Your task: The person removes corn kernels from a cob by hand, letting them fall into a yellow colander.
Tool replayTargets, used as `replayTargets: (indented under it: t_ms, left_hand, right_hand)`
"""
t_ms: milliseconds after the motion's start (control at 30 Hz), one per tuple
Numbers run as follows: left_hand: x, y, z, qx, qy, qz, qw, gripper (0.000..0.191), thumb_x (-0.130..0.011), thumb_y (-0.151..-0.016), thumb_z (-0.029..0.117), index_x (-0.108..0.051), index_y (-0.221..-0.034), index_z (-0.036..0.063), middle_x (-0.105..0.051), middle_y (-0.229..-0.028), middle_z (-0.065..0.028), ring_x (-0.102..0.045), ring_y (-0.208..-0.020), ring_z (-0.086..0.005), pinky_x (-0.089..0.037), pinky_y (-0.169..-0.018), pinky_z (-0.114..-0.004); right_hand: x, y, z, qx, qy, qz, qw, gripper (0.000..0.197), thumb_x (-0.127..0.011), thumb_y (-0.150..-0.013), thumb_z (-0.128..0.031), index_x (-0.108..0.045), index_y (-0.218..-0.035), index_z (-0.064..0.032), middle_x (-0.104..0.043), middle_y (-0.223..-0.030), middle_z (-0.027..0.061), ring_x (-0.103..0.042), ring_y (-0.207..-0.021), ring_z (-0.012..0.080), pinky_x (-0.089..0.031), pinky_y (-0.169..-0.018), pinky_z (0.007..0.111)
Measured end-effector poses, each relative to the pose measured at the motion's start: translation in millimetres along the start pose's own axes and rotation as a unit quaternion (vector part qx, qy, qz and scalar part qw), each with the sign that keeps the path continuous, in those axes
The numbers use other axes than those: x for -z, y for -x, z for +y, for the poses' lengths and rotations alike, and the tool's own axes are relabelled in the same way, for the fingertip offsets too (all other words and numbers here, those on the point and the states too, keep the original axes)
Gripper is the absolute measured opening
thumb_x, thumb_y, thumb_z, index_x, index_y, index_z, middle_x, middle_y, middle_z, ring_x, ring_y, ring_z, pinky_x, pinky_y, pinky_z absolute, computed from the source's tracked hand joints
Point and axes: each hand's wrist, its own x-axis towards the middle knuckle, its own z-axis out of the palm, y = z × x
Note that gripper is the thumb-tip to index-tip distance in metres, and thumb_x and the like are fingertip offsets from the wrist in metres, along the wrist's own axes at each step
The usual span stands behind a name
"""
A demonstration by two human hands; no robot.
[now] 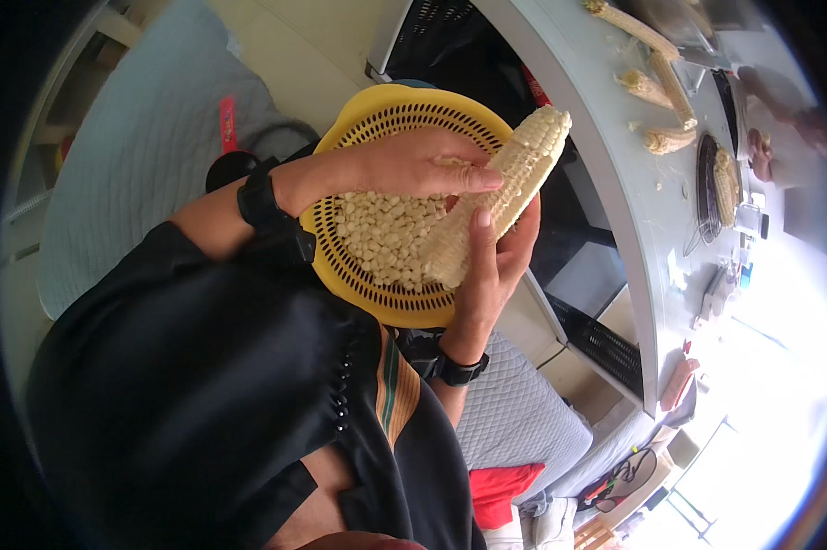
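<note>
A partly shelled ear of pale corn [531,155] slants over a yellow plastic colander [379,313]. My right hand [492,268] grips the ear from below, its thumb across the bare part and its fingers around the far side. My left hand [413,165] comes in from the left over the colander, with its thumb and curled fingers against the ear's rows; its fingertips are partly hidden. Kernels remain on the upper end, while the lower end is largely bare. Loose pale kernels [386,237] lie in the colander beneath both hands.
Several corn cobs [671,89] lie on the white tabletop [619,137] at the right, beside a dark round rack [707,185] with another ear. Below the table is a black perforated crate [592,337]. Another person's hand [762,155] shows at the far right. Quilted grey covers [516,405] lie nearby.
</note>
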Motion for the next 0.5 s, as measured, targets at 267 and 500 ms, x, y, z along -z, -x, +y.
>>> replayTargets:
  t_ms: [267, 500]
  left_hand:
    - [-7.0, 11.1, -0.9, 0.006, -0.004, 0.038, 0.999, 0.040, -0.053, -0.098, 0.027, -0.048, -0.129, 0.0020, -0.058, -0.113, -0.0067, -0.057, -0.101, -0.0128, -0.047, -0.088, -0.027]
    - [4.8, 20.2, -8.1, 0.009, -0.043, 0.023, 0.999, 0.042, -0.051, -0.099, 0.027, -0.045, -0.133, 0.0035, -0.057, -0.115, -0.0049, -0.056, -0.102, -0.0108, -0.046, -0.087, -0.025]
  right_hand:
    - [10.3, -25.2, -0.5, -0.030, 0.123, 0.007, 0.992, 0.037, -0.039, -0.099, -0.027, -0.055, -0.114, 0.0017, -0.059, -0.082, 0.0024, -0.048, -0.065, 0.0077, -0.034, -0.057, 0.020]
    - [-0.1, -35.6, -2.7, -0.090, -0.180, -0.013, 0.979, 0.032, -0.043, -0.095, -0.020, -0.057, -0.113, 0.0029, -0.053, -0.079, -0.0012, -0.046, -0.067, 0.0061, -0.038, -0.058, 0.020]
